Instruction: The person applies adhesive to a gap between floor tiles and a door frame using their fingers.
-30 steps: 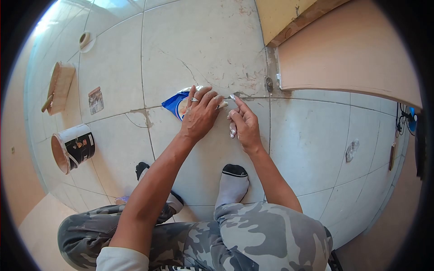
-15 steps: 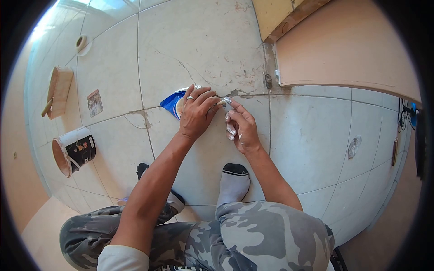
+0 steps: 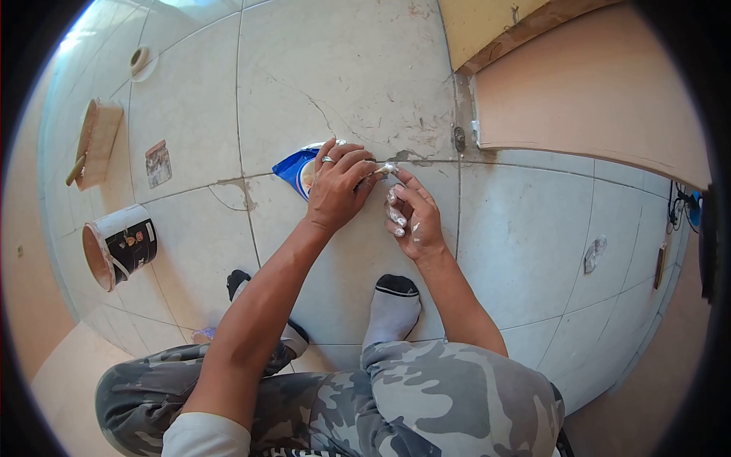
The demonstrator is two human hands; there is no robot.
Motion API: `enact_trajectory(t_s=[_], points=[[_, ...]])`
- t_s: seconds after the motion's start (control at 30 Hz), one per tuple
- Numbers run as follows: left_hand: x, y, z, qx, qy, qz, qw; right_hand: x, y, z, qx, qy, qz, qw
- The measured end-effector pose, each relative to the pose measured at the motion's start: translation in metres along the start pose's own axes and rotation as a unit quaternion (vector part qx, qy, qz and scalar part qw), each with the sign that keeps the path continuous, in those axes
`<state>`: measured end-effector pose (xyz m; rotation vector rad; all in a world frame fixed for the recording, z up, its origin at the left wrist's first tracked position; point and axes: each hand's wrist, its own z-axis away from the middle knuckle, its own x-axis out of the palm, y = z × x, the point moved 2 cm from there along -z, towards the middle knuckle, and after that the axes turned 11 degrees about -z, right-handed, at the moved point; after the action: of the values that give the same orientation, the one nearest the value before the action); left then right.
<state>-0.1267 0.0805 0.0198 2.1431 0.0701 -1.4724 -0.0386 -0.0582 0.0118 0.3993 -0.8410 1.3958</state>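
Note:
A blue plastic pouch (image 3: 288,171) with a pale round label lies partly under my left hand (image 3: 339,183), whose fingers are closed over it. Those fingers hide much of the pouch. A small blob of white paste (image 3: 390,167) shows at the tip of my left forefinger, close to my right fingertips. White paste coats several fingers of my right hand (image 3: 415,217). Its forefinger reaches toward the blob, its thumb is a little apart, and the other fingers are loosely curled with nothing visible in them.
To the left, a black-and-white bucket (image 3: 126,242) lies on its side, with a stained tray (image 3: 99,145), a flat scraper (image 3: 158,164) and a tape roll (image 3: 139,59). A peach panel (image 3: 586,91) stands at upper right. Crumpled clear plastic (image 3: 595,254) lies on the right floor tiles.
My right forefinger and thumb have parted slightly near the white blob. My left hand stays over the pouch. The view has shifted a little.

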Motion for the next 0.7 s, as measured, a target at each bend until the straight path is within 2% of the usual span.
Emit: enact_trajectory(t_s=[0.13, 0.23, 0.3, 0.4, 0.43, 0.5, 0.53, 0.6, 0.63, 0.67, 0.7], points=[[0.002, -0.001, 0.0, -0.001, 0.006, -0.003, 1.0, 0.001, -0.001, 0.002, -0.005, 0.017, 0.005, 1.0], [0.001, -0.001, 0.0, -0.004, -0.007, -0.003, 1.0, -0.001, -0.003, 0.002, 0.024, 0.019, -0.049, 0.998], [0.0, -0.001, 0.0, -0.005, -0.006, 0.003, 1.0, -0.005, -0.006, 0.003, 0.068, -0.009, -0.128, 0.989], [0.0, -0.002, -0.001, -0.007, -0.011, 0.014, 1.0, -0.009, -0.019, 0.012, 0.066, -0.043, -0.155, 0.985], [-0.001, -0.003, 0.0, -0.007, -0.018, 0.019, 1.0, -0.011, -0.025, 0.015, 0.072, -0.037, -0.15, 0.985], [0.0, -0.006, 0.001, -0.019, -0.015, 0.024, 0.999, -0.015, -0.049, 0.022, -0.026, -0.031, -0.036, 0.999], [0.001, -0.006, 0.001, -0.014, -0.015, 0.025, 0.999, -0.016, -0.06, 0.026, -0.086, 0.006, 0.074, 0.994], [0.003, -0.007, 0.003, -0.008, -0.001, 0.029, 1.0, -0.03, -0.087, 0.029, -0.176, 0.037, 0.302, 0.936], [0.004, -0.008, 0.004, -0.025, 0.0, 0.033, 0.999, -0.036, -0.101, 0.027, -0.208, 0.031, 0.414, 0.886], [0.004, -0.008, 0.005, -0.02, 0.002, 0.033, 0.999, -0.042, -0.113, 0.025, -0.195, 0.03, 0.426, 0.883], [0.006, -0.008, 0.006, -0.012, 0.005, 0.033, 0.999, -0.036, -0.123, 0.026, -0.304, 0.003, 0.654, 0.692]])
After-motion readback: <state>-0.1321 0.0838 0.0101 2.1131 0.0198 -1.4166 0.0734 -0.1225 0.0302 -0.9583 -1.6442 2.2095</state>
